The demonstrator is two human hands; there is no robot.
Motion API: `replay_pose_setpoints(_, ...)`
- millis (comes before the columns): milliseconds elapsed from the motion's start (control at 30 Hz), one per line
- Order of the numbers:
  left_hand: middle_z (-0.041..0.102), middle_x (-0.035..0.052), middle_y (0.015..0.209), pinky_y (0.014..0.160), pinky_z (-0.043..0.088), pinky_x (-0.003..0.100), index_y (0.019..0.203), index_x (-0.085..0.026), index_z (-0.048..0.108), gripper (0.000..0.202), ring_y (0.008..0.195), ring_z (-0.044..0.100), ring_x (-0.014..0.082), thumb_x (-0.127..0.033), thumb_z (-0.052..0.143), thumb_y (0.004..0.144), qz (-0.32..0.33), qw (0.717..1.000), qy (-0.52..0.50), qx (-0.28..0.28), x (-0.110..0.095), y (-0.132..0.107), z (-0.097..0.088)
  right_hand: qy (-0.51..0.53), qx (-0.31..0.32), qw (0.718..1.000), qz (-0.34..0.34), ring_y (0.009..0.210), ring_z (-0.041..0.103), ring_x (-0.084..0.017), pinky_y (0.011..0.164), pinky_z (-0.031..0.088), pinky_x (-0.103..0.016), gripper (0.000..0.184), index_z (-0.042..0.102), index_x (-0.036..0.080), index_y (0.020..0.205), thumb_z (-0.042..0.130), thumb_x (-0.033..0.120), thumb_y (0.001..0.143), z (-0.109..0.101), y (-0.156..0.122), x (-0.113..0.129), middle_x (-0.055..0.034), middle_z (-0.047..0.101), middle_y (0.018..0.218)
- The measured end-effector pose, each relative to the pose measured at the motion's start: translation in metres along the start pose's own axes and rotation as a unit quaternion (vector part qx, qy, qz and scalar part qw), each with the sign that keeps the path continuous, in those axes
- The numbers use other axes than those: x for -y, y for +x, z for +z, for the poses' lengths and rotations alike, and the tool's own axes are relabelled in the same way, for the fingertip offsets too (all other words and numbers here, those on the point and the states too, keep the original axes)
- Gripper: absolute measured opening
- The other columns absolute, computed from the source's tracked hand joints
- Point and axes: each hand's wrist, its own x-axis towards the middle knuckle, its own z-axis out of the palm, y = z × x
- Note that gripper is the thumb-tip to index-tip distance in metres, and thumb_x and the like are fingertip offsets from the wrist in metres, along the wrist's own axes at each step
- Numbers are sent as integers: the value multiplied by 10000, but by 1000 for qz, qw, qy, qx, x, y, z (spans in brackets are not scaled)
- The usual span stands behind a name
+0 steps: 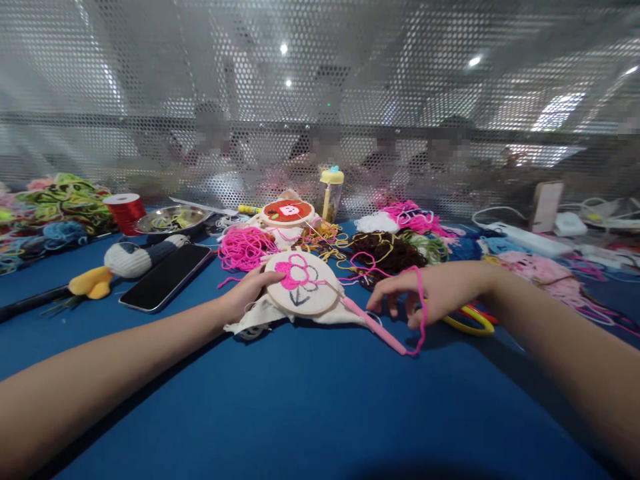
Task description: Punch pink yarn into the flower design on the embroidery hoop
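Observation:
My left hand grips the left edge of an embroidery hoop, thumb on the cloth. The stretched cream cloth carries a drawn flower with pink yarn loops filling its left petals. A pink punch needle lies slanting from the hoop's right edge down to the table, its metal tip over the cloth. My right hand hovers or rests just right of the needle, fingers loosely bent and apart, not around the handle. A strand of pink yarn runs from the handle's end up over this hand.
Behind the hoop sit a pink yarn pile, brown yarn and a second hoop with red work. A phone lies left, near a metal dish and red spool. Yellow-handled scissors lie under my right wrist.

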Motion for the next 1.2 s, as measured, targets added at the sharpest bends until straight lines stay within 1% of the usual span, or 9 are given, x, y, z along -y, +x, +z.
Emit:
replay_pose_setpoints(167, 622, 67, 859, 663, 463, 260, 1006, -133, 472, 335, 708, 586, 152, -118, 542, 680, 98, 986, 138, -8, 3, -1, 1, 164, 63, 984, -7, 651, 593, -111, 520, 477, -199, 353, 493, 154, 1073, 497, 179, 721, -1, -7, 0, -28, 606, 794)
replay_pose_setpoints(267, 552, 70, 940, 723, 429, 290, 996, -147, 446, 366, 843, 526, 188, -203, 579, 660, 157, 940, 295, -71, 2, 1, -8, 225, 82, 970, -33, 666, 603, -124, 472, 473, -188, 362, 502, 132, 1051, 555, 240, 710, -1, -8, 1, -51, 610, 813)
replay_pose_setpoints(367, 526, 59, 812, 723, 402, 364, 968, -154, 443, 379, 793, 502, 225, -297, 582, 646, 155, 867, 462, -101, -5, 1, -16, 261, 114, 957, -54, 580, 592, -106, 411, 447, -157, 512, 449, 118, 1117, 625, 279, 664, 1, -7, 2, -36, 617, 734)
replay_pose_setpoints(433, 499, 93, 850, 767, 370, 404, 901, -141, 487, 313, 832, 477, 256, -319, 557, 653, 184, 787, 579, -104, -11, -2, -16, 282, 129, 948, -70, 537, 579, -92, 389, 431, -143, 548, 437, 114, 1123, 643, 299, 651, 2, -6, 2, -30, 617, 708)
replay_pose_setpoints(567, 438, 164, 1042, 831, 324, 437, 916, -113, 515, 299, 955, 424, 299, -334, 470, 720, 237, 633, 734, -63, -15, -16, -1, 311, 101, 938, -117, 597, 594, -95, 438, 452, -166, 341, 551, 117, 923, 627, 336, 673, 4, -8, 3, -94, 603, 950)
replay_pose_setpoints(767, 432, 147, 1173, 851, 304, 435, 1078, -154, 484, 347, 1054, 381, 303, -236, 437, 744, 308, 536, 781, 94, 2, -33, 46, 344, 17, 923, -174, 620, 609, -128, 603, 473, -255, 309, 593, 102, 734, 501, 394, 775, 3, -16, 1, -63, 633, 734)
replay_pose_setpoints(933, 555, 142, 1030, 798, 329, 401, 1075, -153, 506, 332, 953, 477, 282, -194, 440, 752, 349, 529, 757, 160, 11, -19, 74, 397, -191, 866, -237, 665, 589, -114, 654, 455, -262, 253, 570, 144, 745, 450, 355, 813, 4, -19, 5, -17, 620, 701)
replay_pose_setpoints(1067, 608, 73, 761, 601, 356, 276, 851, -172, 598, 165, 670, 531, 179, -195, 473, 746, 358, 568, 725, 153, 4, -3, 79, 437, -324, 787, -292, 748, 591, -111, 751, 444, -303, 302, 579, 178, 740, 342, 317, 864, 1, -19, 10, 4, 608, 735)
replay_pose_setpoints(1200, 560, 25, 605, 520, 309, 238, 732, -152, 584, 205, 526, 470, 114, -239, 412, 802, 379, 606, 689, 121, -7, 4, 73, 426, -394, 760, -292, 834, 592, -133, 782, 439, -343, 310, 582, 206, 783, 318, 347, 866, -2, -19, 14, -11, 625, 825)
